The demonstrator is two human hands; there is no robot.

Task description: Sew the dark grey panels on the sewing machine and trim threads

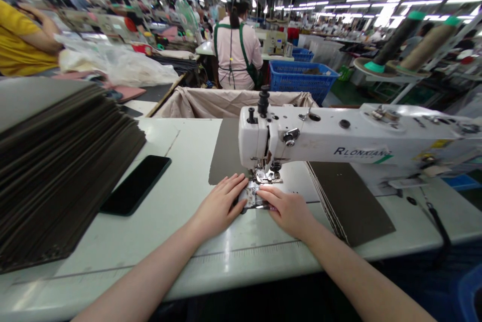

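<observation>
My left hand (pixel 222 205) lies flat with fingers stretched and slightly spread, fingertips beside the presser foot (pixel 268 177) of a white sewing machine (pixel 324 133). On the other side, my right hand (pixel 291 211) rests with its fingers reaching over the metal needle plate (pixel 253 197); its thumb is partly tucked below. Behind the left fingertips, a flat grey-brown piece of material (pixel 226 153) runs back under the machine head. Whether any material lies under the right fingers is hidden.
A tall stack of dark sheets (pixel 64 161) stands left, with a black phone (pixel 137 185) beside it. More brown pieces (pixel 354 204) lie right, under the machine arm. A cloth-lined bin (pixel 203 103) adjoins the table's far edge. Beyond are a blue crate (pixel 301 78) and a seated person (pixel 237 53).
</observation>
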